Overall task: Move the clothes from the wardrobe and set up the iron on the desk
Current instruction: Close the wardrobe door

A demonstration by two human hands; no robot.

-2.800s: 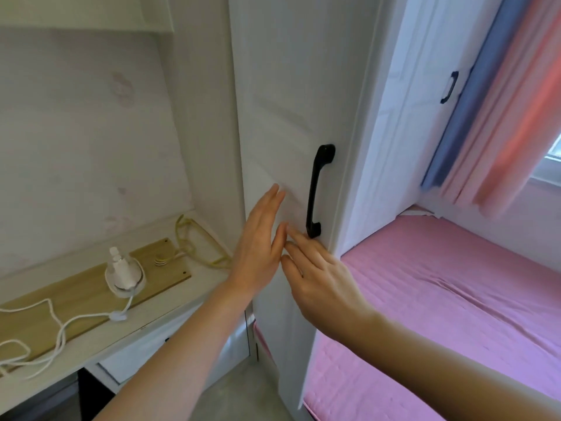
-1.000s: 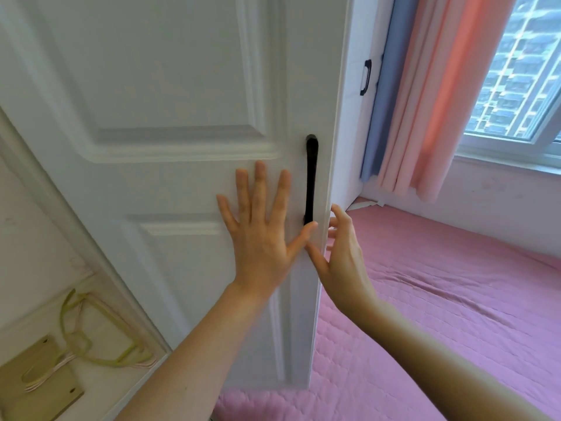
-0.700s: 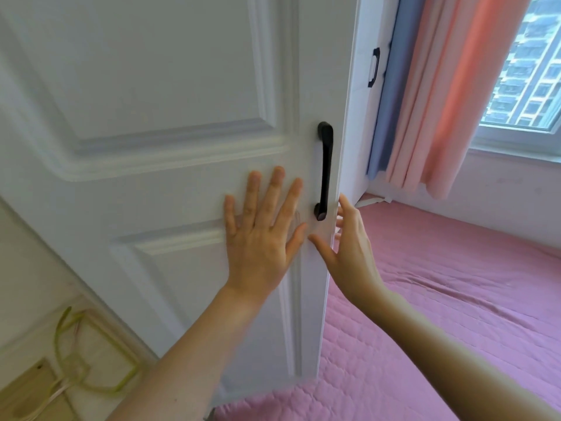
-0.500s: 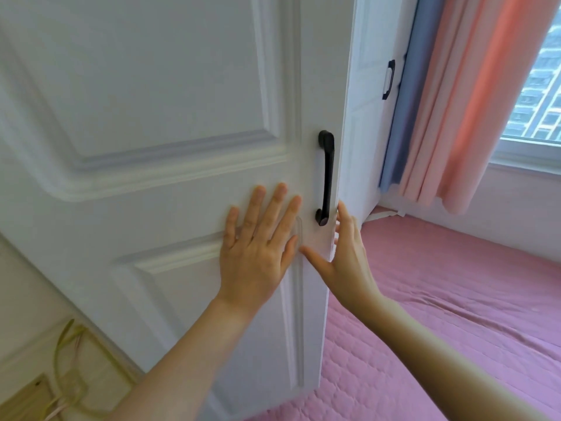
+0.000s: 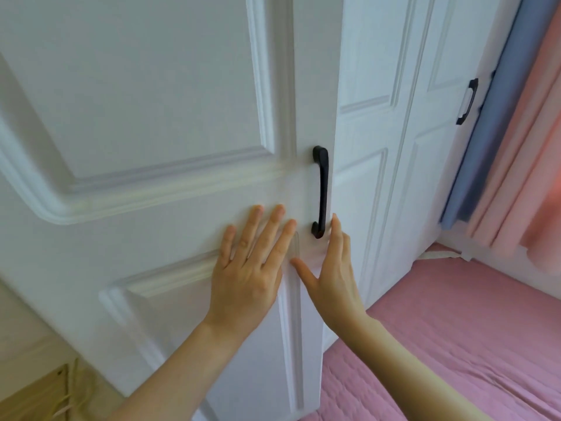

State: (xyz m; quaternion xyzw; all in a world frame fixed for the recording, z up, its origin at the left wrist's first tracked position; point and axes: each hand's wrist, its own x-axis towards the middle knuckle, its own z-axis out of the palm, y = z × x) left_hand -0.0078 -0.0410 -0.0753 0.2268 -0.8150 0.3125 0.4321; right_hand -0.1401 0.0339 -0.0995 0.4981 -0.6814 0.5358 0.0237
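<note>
A white panelled wardrobe door (image 5: pixel 158 123) fills the left and middle of the view, with a black handle (image 5: pixel 321 191) near its right edge. My left hand (image 5: pixel 252 268) lies flat on the door, fingers straight and spread, just left of the handle. My right hand (image 5: pixel 331 268) touches the door's right edge below the handle, fingers straight, thumb out to the left. No clothes or iron are visible.
More white wardrobe doors (image 5: pixel 403 147) stand to the right, one with a black handle (image 5: pixel 467 101). Blue and pink curtains (image 5: pixel 516 132) hang at far right. A pink bed cover (image 5: pixel 455 329) lies below right. A wooden board (image 5: pixel 39 396) with yellowish cords shows at bottom left.
The view has turned from the desk toward the door front. The door has swung so its face fills more of the view. Both hands stay on it near the handle.
</note>
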